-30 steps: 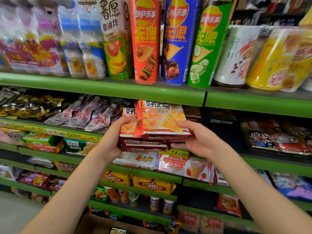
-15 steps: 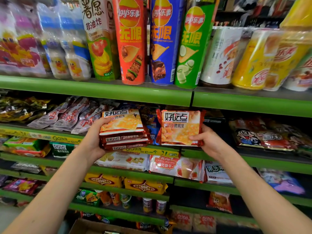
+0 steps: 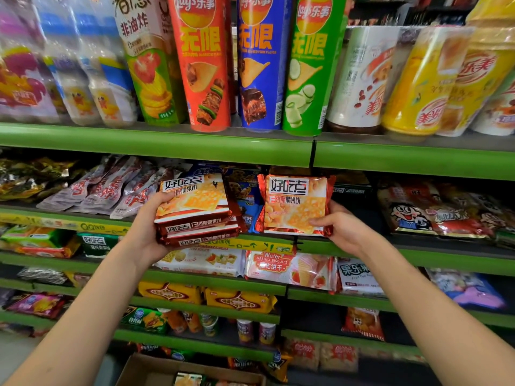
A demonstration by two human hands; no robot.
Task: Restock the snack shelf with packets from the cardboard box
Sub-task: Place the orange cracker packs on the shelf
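Since a second ago the right hand (image 3: pixel 344 228) has drawn one orange biscuit packet (image 3: pixel 295 206) off the pile and carried it to the right, so the two hands now stand apart in front of the second green shelf (image 3: pixel 362 246). That single packet is held upright, face toward the camera, its lower edge at the shelf's front lip; the right fingers are clamped on its lower right corner, thumb across the front. The left hand (image 3: pixel 146 227) grips the remaining stack of packets (image 3: pixel 196 211) from its left side, fingers curled beneath and thumb on the top packet, the stack tilted and held just before the shelf's front edge. Between the two lots, blue cookie packets (image 3: pixel 245 196) lie on the shelf. Above, tall crisp tubes (image 3: pixel 204 65) stand along the front edge of the upper shelf (image 3: pixel 156 142). At the bottom edge of view the open cardboard box (image 3: pixel 156 370) sits below the shelves with a few packets inside.
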